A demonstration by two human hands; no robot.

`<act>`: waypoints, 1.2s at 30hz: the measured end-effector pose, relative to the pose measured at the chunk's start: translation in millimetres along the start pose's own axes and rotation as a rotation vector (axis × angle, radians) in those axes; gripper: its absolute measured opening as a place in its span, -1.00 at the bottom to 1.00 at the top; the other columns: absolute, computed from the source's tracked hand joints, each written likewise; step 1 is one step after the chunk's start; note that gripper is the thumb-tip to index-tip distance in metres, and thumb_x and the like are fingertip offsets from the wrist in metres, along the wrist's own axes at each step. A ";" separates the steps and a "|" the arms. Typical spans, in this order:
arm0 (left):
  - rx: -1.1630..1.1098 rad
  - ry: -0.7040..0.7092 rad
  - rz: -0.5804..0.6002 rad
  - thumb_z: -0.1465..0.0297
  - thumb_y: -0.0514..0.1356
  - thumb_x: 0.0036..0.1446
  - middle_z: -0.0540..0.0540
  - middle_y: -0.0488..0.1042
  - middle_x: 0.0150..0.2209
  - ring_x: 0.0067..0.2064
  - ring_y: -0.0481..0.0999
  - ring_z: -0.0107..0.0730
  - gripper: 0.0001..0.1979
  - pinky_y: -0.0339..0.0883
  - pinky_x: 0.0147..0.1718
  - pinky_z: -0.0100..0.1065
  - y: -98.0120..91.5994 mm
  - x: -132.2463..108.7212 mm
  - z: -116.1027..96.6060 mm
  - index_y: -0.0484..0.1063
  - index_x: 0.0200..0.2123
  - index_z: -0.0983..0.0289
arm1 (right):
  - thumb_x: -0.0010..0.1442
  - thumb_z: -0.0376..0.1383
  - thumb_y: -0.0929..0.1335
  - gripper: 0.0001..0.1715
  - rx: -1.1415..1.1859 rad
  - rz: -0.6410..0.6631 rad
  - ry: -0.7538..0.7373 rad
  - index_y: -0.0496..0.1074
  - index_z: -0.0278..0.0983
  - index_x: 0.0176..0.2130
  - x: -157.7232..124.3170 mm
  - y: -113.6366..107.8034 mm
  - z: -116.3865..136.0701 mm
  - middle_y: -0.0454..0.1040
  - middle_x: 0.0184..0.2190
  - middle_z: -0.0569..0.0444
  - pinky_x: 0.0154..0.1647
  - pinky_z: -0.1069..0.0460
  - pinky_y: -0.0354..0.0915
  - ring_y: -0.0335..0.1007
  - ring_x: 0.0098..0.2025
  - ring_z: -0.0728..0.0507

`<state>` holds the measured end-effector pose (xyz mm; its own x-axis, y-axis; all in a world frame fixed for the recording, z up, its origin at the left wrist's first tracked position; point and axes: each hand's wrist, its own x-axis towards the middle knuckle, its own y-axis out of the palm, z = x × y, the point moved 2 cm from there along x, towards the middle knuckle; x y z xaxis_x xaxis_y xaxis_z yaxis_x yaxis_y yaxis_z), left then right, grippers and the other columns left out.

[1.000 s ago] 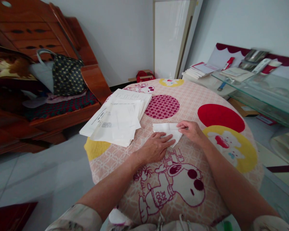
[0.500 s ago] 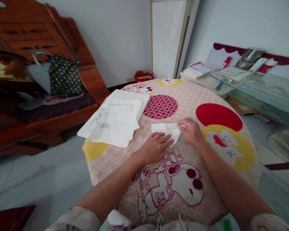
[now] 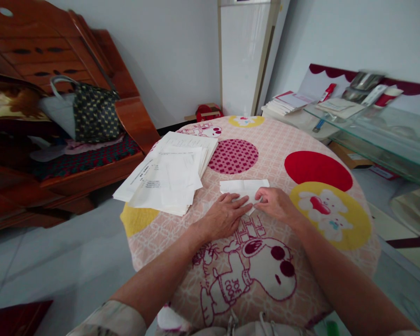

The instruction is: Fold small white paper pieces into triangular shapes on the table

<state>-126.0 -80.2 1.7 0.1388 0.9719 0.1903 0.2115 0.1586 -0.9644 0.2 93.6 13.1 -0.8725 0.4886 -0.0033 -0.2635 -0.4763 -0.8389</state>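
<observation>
A folded sheet of white paper (image 3: 243,186) lies on the patterned tablecloth (image 3: 266,140) in front of me. My left hand (image 3: 227,212) rests flat on its lower left part, fingers stretched out and slightly spread. At the paper's lower right edge, my right hand (image 3: 275,203) has its fingers curled, with thumb and fingertips pinching the edge. The part of the paper under both hands is hidden. Left of my hands is a stack of printed sheets (image 3: 168,177), fanned unevenly.
A wooden bench (image 3: 126,112) with a patterned bag (image 3: 94,112) stands to the left. On the right, a glass shelf (image 3: 381,126) holds a paper cup, metal bowls and other items. Booklets (image 3: 287,102) lie behind the table's right side. A tall white cabinet (image 3: 243,60) stands at the back.
My right hand has moved down from the paper's upper right corner to its lower right edge. The upper right corner now lies uncovered. My left hand stays in place.
</observation>
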 end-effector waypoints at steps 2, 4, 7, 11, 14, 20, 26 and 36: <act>0.003 -0.003 -0.005 0.42 0.04 0.33 0.15 0.31 0.33 0.27 0.29 0.01 -0.52 0.17 0.23 0.06 0.1 0.1 0.0 0.30 0.29 0.21 | 0.04 -0.33 0.47 -0.87 -0.038 0.004 0.012 0.51 -0.24 -0.32 -0.6 -1.4 3.6 0.47 -0.58 0.15 -0.46 0.04 0.09 0.31 -0.53 -0.06; 0.005 -0.007 -0.006 0.42 0.05 0.32 0.15 0.31 0.33 0.27 0.29 0.01 -0.52 0.18 0.23 0.05 0.1 0.4 -0.2 0.31 0.29 0.21 | 0.06 -0.32 0.46 -0.87 -0.050 0.015 0.030 0.51 -0.24 -0.29 -0.4 -2.7 4.8 0.48 -0.56 0.14 -0.44 0.04 0.09 0.32 -0.51 -0.06; 0.006 -0.011 0.006 0.42 0.03 0.33 0.15 0.31 0.34 0.27 0.29 0.00 -0.53 0.18 0.23 0.05 -0.2 1.0 -0.8 0.32 0.28 0.21 | 0.09 -0.31 0.45 -0.84 -0.047 0.023 0.057 0.52 -0.25 -0.25 1.8 -5.1 0.4 0.47 -0.56 0.15 -0.44 0.05 0.09 0.32 -0.51 -0.07; 0.005 -0.015 0.012 0.42 0.04 0.33 0.14 0.30 0.34 0.27 0.29 0.01 -0.52 0.18 0.23 0.06 -1.2 0.7 -1.0 0.30 0.29 0.20 | 0.10 -0.29 0.45 -0.76 -0.024 0.008 0.078 0.54 -0.26 -0.17 4.8 -7.7 -8.6 0.47 -0.57 0.16 -0.43 0.04 0.10 0.33 -0.50 -0.08; -0.004 -0.019 0.017 0.40 0.06 0.34 0.13 0.30 0.34 0.28 0.29 0.03 -0.53 0.18 0.23 0.05 -2.2 0.0 0.3 0.32 0.29 0.19 | 0.11 -0.30 0.44 -0.67 -0.018 -0.024 0.070 0.54 -0.28 -0.08 5.6 -9.1 -11.2 0.48 -0.54 0.14 -0.42 0.04 0.12 0.33 -0.50 -0.08; -0.089 -0.038 -0.015 0.28 0.08 0.39 0.13 0.39 0.28 0.25 0.36 -0.05 -0.62 0.25 0.22 -0.01 -0.9 8.4 2.5 0.45 0.19 0.21 | 0.11 -0.31 0.44 -0.71 0.000 -0.048 0.135 0.55 -0.30 -0.12 7.2 -11.4 -10.0 0.45 -0.57 0.14 -0.42 0.04 0.13 0.31 -0.51 -0.08; -0.208 -0.252 -0.199 0.37 0.21 0.30 0.09 0.59 0.06 0.06 0.51 -0.12 -0.81 0.39 0.07 -0.04 10.9 23.4 -2.7 0.63 -0.12 0.19 | 0.09 -0.31 0.46 -0.71 0.011 -0.069 0.119 0.55 -0.31 -0.13 9.2 -9.7 -11.8 0.42 -0.58 0.15 -0.42 0.04 0.13 0.28 -0.52 -0.07; -0.254 -0.350 -0.290 0.42 0.42 0.05 0.11 0.61 0.01 0.04 0.52 -0.08 -0.80 0.38 0.06 0.00 15.7 24.5 -7.4 0.58 -0.21 0.25 | 0.13 -0.29 0.41 -0.84 0.070 -0.080 0.131 0.54 -0.30 -0.25 12.7 -7.4 -20.8 0.46 -0.59 0.12 -0.44 0.04 0.14 0.33 -0.51 -0.09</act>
<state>-112.1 -55.2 -7.4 -0.2828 0.9011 0.3288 0.4279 0.4253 -0.7975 -0.3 118.6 7.9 -0.7880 0.6156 -0.0128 -0.3618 -0.4797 -0.7994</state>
